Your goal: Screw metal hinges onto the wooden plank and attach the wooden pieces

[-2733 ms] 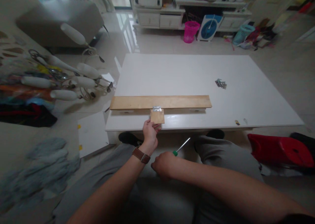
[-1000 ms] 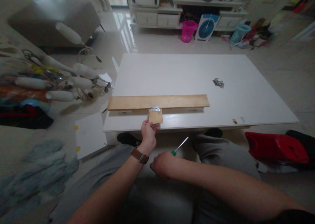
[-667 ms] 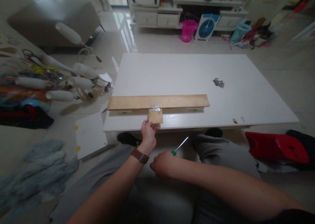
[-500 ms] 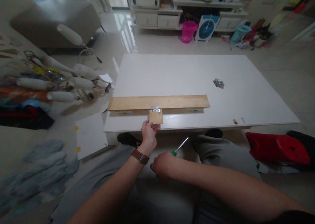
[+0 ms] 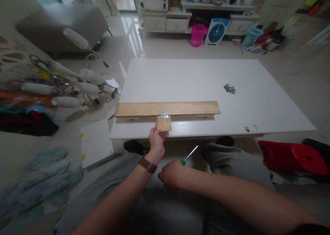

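Head view, left hand: I see the left hand (image 5: pixel 156 141) pinching the near edge of the small wooden block (image 5: pixel 164 124), which lies at the front edge of the white counter (image 5: pixel 190 76)
Head view, block: a metal hinge (image 5: pixel 163 115) sits across the seam between its far edge and the long plank (image 5: pixel 167 108) lying crosswise on the counter
Head view, right hand: the right hand (image 5: pixel 170 174) is closed around the green handle of a screwdriver (image 5: pixel 189 155), held low over the lap, shaft pointing up and right, apart from the hinge
Head view, rest: I make out a small heap of metal hardware (image 5: pixel 229 88) farther right on the counter, and a red plastic item (image 5: pixel 291 157) on the floor at right
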`<move>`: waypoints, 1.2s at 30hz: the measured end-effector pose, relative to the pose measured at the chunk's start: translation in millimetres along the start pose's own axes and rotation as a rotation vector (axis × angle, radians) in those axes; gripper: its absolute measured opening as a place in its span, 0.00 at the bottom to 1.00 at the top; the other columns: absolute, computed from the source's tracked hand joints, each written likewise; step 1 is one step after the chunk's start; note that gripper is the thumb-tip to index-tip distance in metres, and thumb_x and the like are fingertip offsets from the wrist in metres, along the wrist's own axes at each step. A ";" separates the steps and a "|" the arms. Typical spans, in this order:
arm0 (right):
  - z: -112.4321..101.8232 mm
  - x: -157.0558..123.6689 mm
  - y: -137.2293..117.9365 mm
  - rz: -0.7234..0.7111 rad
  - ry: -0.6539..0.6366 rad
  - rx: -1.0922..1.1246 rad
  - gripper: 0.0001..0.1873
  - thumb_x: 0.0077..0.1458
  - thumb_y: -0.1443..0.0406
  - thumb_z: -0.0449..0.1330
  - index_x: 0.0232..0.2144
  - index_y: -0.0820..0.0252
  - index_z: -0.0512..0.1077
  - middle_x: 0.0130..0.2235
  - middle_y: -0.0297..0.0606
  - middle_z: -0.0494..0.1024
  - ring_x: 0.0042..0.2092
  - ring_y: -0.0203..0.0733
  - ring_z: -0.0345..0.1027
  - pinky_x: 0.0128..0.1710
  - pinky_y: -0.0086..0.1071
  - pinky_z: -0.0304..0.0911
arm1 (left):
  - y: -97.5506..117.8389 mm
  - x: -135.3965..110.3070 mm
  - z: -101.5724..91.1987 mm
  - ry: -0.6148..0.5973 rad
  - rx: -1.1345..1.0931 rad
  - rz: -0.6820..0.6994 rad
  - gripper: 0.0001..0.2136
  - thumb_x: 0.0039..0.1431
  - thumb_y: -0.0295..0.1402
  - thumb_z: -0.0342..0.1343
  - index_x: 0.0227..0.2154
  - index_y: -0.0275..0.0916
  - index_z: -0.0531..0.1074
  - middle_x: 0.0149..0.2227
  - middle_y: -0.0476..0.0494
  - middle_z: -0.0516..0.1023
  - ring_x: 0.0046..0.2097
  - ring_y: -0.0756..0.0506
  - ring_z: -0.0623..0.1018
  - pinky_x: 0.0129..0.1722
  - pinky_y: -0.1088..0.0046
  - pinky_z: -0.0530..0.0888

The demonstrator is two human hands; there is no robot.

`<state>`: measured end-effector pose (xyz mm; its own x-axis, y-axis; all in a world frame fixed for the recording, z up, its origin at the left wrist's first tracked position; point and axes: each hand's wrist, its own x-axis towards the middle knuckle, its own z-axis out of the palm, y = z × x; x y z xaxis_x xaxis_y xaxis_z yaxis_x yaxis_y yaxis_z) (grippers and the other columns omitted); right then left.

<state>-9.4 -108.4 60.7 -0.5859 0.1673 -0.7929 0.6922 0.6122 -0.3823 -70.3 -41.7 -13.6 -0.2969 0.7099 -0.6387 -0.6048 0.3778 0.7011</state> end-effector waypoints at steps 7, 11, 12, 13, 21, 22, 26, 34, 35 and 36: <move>4.1 6.4 1.5 -0.001 -0.031 -0.015 0.25 0.61 0.67 0.68 0.60 0.67 0.76 0.60 0.61 0.80 0.61 0.66 0.77 0.54 0.58 0.79 | 1.3 -1.4 1.3 0.010 0.000 0.002 0.12 0.52 0.22 0.55 0.40 0.39 0.69 0.32 0.47 0.79 0.30 0.49 0.78 0.29 0.75 0.69; 5.6 8.1 2.2 -0.009 -0.033 -0.038 0.25 0.63 0.65 0.66 0.61 0.66 0.75 0.61 0.60 0.80 0.61 0.64 0.77 0.55 0.56 0.79 | 1.0 -1.3 1.3 0.010 0.006 -0.002 0.12 0.52 0.23 0.55 0.40 0.40 0.70 0.31 0.47 0.79 0.30 0.49 0.78 0.29 0.75 0.70; 5.1 7.3 2.0 -0.007 -0.037 -0.042 0.25 0.64 0.65 0.66 0.62 0.66 0.74 0.61 0.59 0.79 0.62 0.64 0.77 0.55 0.56 0.78 | 0.8 -1.2 1.2 0.014 0.006 -0.003 0.11 0.52 0.23 0.55 0.40 0.40 0.70 0.31 0.47 0.79 0.30 0.49 0.78 0.29 0.75 0.70; 4.3 6.2 1.8 -0.002 -0.045 -0.044 0.25 0.64 0.64 0.65 0.62 0.66 0.74 0.62 0.59 0.79 0.62 0.63 0.77 0.55 0.55 0.78 | 0.7 -1.0 1.1 0.017 0.006 -0.003 0.11 0.53 0.23 0.55 0.40 0.40 0.70 0.31 0.47 0.79 0.30 0.49 0.78 0.29 0.75 0.70; 4.3 5.1 1.8 0.001 -0.041 -0.051 0.24 0.66 0.64 0.63 0.62 0.64 0.74 0.62 0.57 0.79 0.62 0.62 0.77 0.55 0.55 0.79 | -1.8 2.5 -1.3 0.001 0.013 0.004 0.14 0.50 0.24 0.57 0.41 0.40 0.70 0.33 0.45 0.80 0.32 0.48 0.79 0.31 0.75 0.70; 4.2 5.5 1.8 0.004 -0.048 -0.053 0.24 0.65 0.64 0.64 0.62 0.64 0.74 0.62 0.57 0.79 0.63 0.62 0.76 0.55 0.55 0.79 | -1.9 2.7 -1.3 0.001 0.013 0.005 0.14 0.50 0.24 0.57 0.41 0.40 0.70 0.33 0.45 0.80 0.32 0.48 0.79 0.30 0.75 0.70; 1.2 3.5 0.8 0.007 -0.059 -0.044 0.25 0.64 0.64 0.66 0.61 0.65 0.74 0.61 0.58 0.79 0.62 0.63 0.77 0.54 0.56 0.79 | -1.7 2.4 -0.9 0.009 0.013 0.003 0.13 0.51 0.24 0.56 0.40 0.40 0.70 0.32 0.46 0.80 0.31 0.48 0.79 0.30 0.76 0.70; 0.8 0.8 0.5 -0.003 -0.020 -0.041 0.22 0.62 0.66 0.67 0.58 0.64 0.77 0.59 0.59 0.81 0.60 0.62 0.79 0.53 0.54 0.80 | -2.1 3.5 -2.1 -0.003 0.011 0.003 0.14 0.49 0.24 0.56 0.40 0.40 0.70 0.32 0.45 0.80 0.31 0.48 0.78 0.30 0.75 0.70; 1.8 1.8 0.9 -0.007 -0.016 -0.039 0.22 0.63 0.65 0.66 0.58 0.64 0.77 0.60 0.59 0.81 0.60 0.62 0.79 0.53 0.54 0.80 | -2.2 3.7 -2.3 -0.002 0.013 0.003 0.14 0.49 0.24 0.57 0.40 0.40 0.70 0.32 0.45 0.80 0.31 0.48 0.78 0.30 0.75 0.70; 2.7 2.9 1.3 -0.009 -0.015 -0.037 0.22 0.64 0.65 0.66 0.58 0.64 0.77 0.60 0.59 0.80 0.61 0.63 0.78 0.53 0.55 0.79 | -2.4 3.9 -2.4 -0.003 0.014 0.004 0.14 0.49 0.24 0.57 0.40 0.40 0.70 0.32 0.45 0.80 0.31 0.48 0.78 0.30 0.75 0.70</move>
<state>-9.1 -109.3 56.6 -0.5852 0.1500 -0.7969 0.6708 0.6416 -0.3718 -71.8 -41.3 -18.5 -0.2969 0.7131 -0.6351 -0.5933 0.3834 0.7078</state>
